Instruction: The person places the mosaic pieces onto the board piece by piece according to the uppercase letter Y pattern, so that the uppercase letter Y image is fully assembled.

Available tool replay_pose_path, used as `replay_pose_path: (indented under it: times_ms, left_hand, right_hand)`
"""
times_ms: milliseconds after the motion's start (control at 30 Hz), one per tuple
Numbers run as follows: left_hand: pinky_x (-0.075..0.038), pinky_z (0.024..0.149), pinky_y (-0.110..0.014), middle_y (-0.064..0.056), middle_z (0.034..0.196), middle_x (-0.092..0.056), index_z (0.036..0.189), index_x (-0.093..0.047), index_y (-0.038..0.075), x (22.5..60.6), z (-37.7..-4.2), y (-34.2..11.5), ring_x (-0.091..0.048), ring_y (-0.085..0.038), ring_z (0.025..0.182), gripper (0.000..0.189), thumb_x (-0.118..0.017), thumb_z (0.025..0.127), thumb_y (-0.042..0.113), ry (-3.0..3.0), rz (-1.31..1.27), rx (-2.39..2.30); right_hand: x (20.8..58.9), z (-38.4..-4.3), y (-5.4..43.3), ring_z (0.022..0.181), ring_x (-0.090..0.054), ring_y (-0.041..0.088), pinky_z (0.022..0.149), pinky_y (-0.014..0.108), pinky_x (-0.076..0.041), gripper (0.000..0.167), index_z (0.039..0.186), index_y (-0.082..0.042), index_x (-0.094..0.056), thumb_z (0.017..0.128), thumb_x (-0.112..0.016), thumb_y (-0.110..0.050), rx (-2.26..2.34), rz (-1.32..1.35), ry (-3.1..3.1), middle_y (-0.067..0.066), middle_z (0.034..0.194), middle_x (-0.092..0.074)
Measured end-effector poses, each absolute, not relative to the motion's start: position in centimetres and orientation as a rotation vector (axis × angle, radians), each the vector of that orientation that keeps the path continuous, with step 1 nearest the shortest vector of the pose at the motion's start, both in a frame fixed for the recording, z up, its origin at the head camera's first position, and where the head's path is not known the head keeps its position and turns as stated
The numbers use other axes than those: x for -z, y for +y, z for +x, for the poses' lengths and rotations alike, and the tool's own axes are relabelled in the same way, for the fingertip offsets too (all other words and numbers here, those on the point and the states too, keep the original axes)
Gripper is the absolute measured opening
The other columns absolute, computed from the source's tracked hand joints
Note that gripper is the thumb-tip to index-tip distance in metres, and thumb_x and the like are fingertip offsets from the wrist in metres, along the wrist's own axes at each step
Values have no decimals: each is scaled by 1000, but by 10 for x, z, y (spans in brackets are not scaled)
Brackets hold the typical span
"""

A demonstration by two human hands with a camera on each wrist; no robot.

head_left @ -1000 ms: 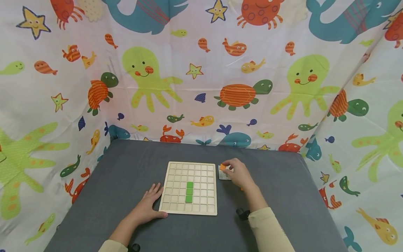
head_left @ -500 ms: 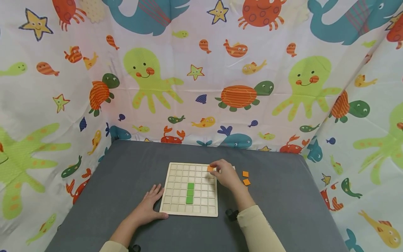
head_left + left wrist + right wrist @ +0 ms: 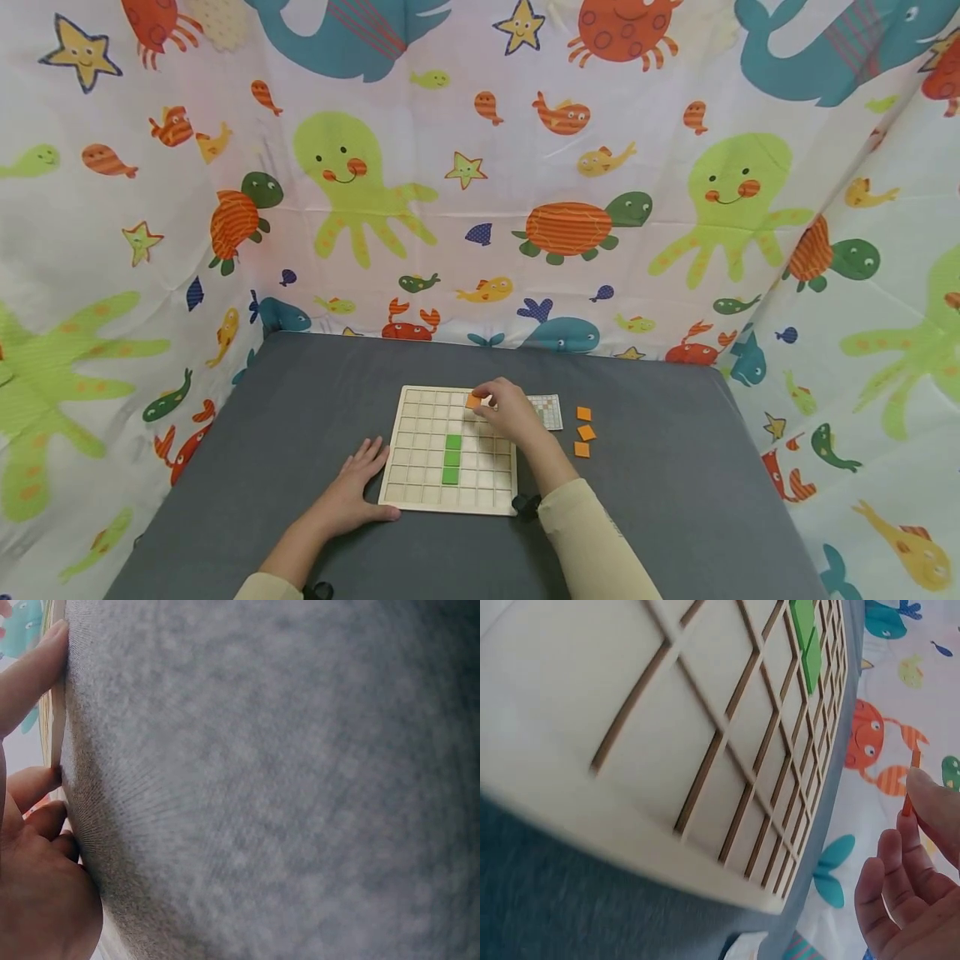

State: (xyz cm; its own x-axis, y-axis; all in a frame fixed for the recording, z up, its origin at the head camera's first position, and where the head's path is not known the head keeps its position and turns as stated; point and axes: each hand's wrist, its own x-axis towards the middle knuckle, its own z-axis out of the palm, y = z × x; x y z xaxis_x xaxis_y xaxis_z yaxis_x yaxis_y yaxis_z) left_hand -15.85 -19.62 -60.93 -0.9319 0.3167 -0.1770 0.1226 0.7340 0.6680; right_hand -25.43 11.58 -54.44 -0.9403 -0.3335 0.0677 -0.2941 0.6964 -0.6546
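Note:
A wooden grid board [image 3: 417,454] lies on the grey surface, with a column of three green square tiles [image 3: 452,459] set in its cells. Over the far part of the board, my right hand [image 3: 512,414] pinches an orange square tile [image 3: 473,401] between thumb and fingers. The right wrist view shows that orange tile [image 3: 911,784] edge-on, raised above the board. My left hand [image 3: 348,493] rests at the board's left side, fingers spread, thumb along the near left corner. In the left wrist view its fingertips [image 3: 56,637] touch the board's edge.
A small printed grid card [image 3: 546,412] lies right of the board, partly behind my right hand. Farther right are three loose orange tiles [image 3: 585,432] in a rough column. Behind the grey tabletop [image 3: 675,500] hangs a curtain [image 3: 465,250] printed with sea animals.
My right hand has carried the orange tile leftward from above the card to over the board's far rows, uncovering the card and loose orange tiles. The left hand has stayed in place.

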Motion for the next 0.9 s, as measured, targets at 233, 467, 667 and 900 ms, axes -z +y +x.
replay_pose_path:
  times_ms: [233, 467, 667, 900]
  left_hand:
    - [-9, 122, -64, -19, 167, -18, 158, -32, 4, 606, -156, -200, -6, -41, 156, 118, -89, 67, 53, 2680, 356, -986]
    - [-8, 123, -62, -16, 168, -17, 158, -31, 7, 610, -159, -197, -5, -38, 157, 118, -88, 68, 56, 2661, 340, -963]
    - [-7, 123, -62, -16, 168, -17, 158, -32, 7, 611, -161, -196, -4, -38, 157, 117, -89, 67, 54, 2653, 322, -981]
    - [-9, 123, -63, -17, 168, -18, 158, -32, 7, 610, -160, -198, -5, -39, 156, 117, -89, 68, 55, 2661, 339, -970]
  right_hand:
    - [547, -260, 90, 90, -58, 16, 73, 31, -51, 24, 119, -12, -73, 96, -71, -19, 1085, -551, 2798, 5, 112, -65]
    - [555, -265, 72, 92, -59, 15, 74, 30, -51, 24, 119, -14, -73, 96, -72, -21, 1067, -512, 2783, 2, 112, -65]
    - [557, -269, 57, 95, -62, 16, 77, 31, -54, 24, 119, -15, -73, 96, -71, -21, 1025, -519, 2790, 4, 115, -64]
    - [558, -274, 43, 96, -63, 18, 80, 32, -55, 25, 119, -15, -73, 95, -72, -20, 994, -512, 2781, 4, 114, -64]
